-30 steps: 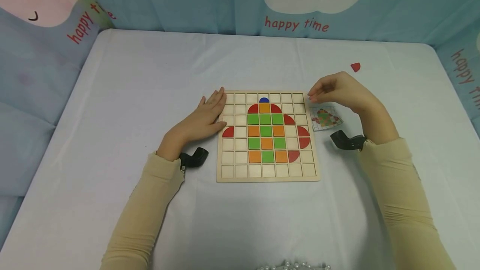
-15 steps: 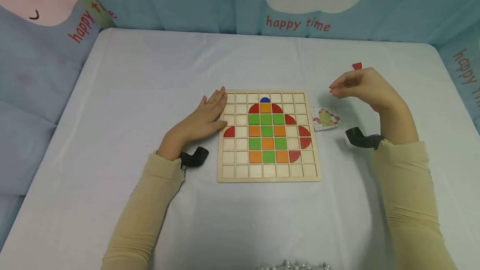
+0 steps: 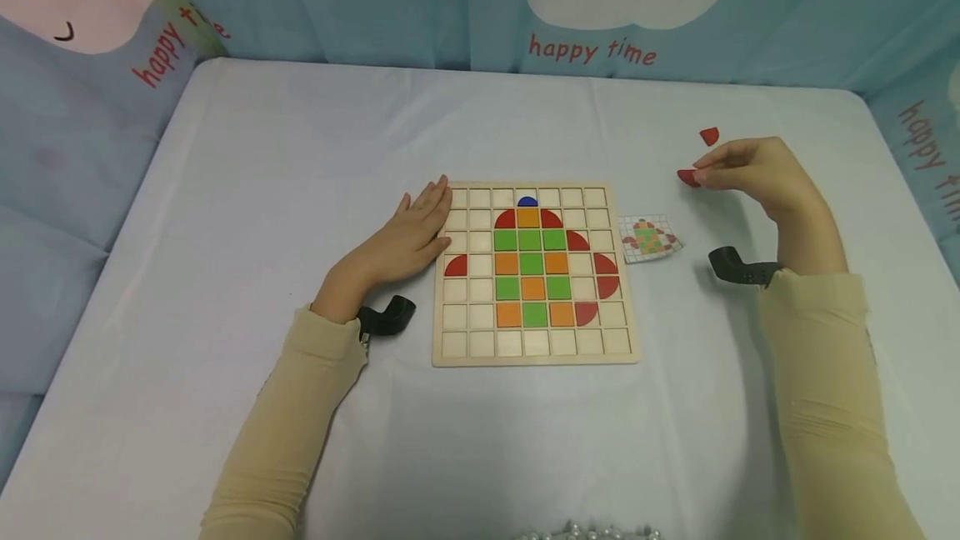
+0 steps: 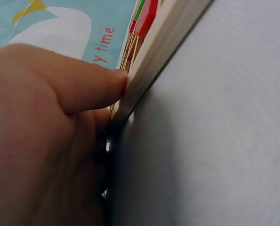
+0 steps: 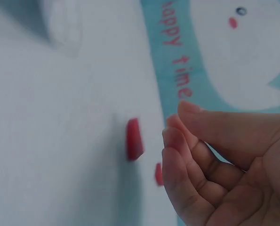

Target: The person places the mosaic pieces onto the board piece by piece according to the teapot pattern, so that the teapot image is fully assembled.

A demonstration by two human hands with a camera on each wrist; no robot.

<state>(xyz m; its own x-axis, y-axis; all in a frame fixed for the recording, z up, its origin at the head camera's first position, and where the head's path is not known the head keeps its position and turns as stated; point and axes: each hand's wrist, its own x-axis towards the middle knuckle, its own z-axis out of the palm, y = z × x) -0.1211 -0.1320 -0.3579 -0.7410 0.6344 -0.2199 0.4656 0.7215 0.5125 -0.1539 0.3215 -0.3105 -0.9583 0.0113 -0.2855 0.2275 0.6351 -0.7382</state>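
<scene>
A wooden grid board (image 3: 536,346) lies mid-table, with red rounded pieces, green and orange squares, and a blue half-round piece set in its cells. My left hand (image 3: 401,244) rests along the board's left edge, fingers stretched out, the thumb (image 4: 97,87) touching the rim in the left wrist view. Right of the board, my right hand (image 3: 765,177) hovers with loosely bent fingers (image 5: 177,179). Its fingertips are close to a red rounded piece (image 5: 134,140) on the cloth, and a gap shows between them in the right wrist view. Just beyond lies a second red piece (image 3: 709,136).
A small pattern card (image 3: 651,238) lies against the board's right side. White cloth (image 3: 300,132) covers the table, and a printed blue curtain (image 3: 390,7) hangs behind it. A strand of pearl-like beads (image 3: 588,532) shows at the bottom edge.
My right hand has moved right, away from the board and past the card. The nearer red piece, earlier hidden behind the hand, now shows at its fingertips. The left hand stays put.
</scene>
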